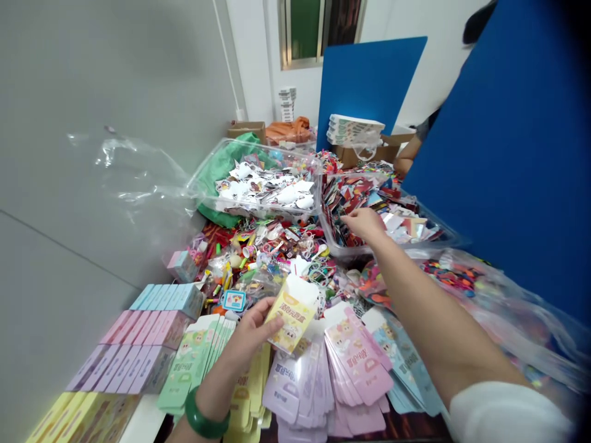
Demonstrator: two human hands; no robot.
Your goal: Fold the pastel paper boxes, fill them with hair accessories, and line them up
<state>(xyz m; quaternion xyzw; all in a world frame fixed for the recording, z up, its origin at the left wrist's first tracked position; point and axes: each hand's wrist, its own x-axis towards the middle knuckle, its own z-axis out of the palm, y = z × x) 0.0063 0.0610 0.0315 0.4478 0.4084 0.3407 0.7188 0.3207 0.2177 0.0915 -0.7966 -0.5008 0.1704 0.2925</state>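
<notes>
My left hand (259, 323), with a green bangle (205, 418) on its wrist, grips a small yellow printed box (292, 317). The box is tilted, its white top flap standing up. Further off to the right, my right hand (364, 225) reaches into a clear plastic bin (344, 251) of dark red and multicoloured card pieces (357, 189). Its fingers are bent together at the cards; whether they pinch one is too small to tell. Below the yellow box lie fanned flat boxes in green (196, 354), yellow (249, 394), purple (298, 381), pink (357, 363) and blue (406, 357).
Rows of finished-looking boxes (129, 363) stand along the left wall. Another clear bin (258, 206) holds white cut-outs. Small trinkets (272, 246) heap across the middle. Blue panels (517, 184) rise at right and back. Plastic bags (508, 314) lie at right. Another person's arm (409, 157) shows behind.
</notes>
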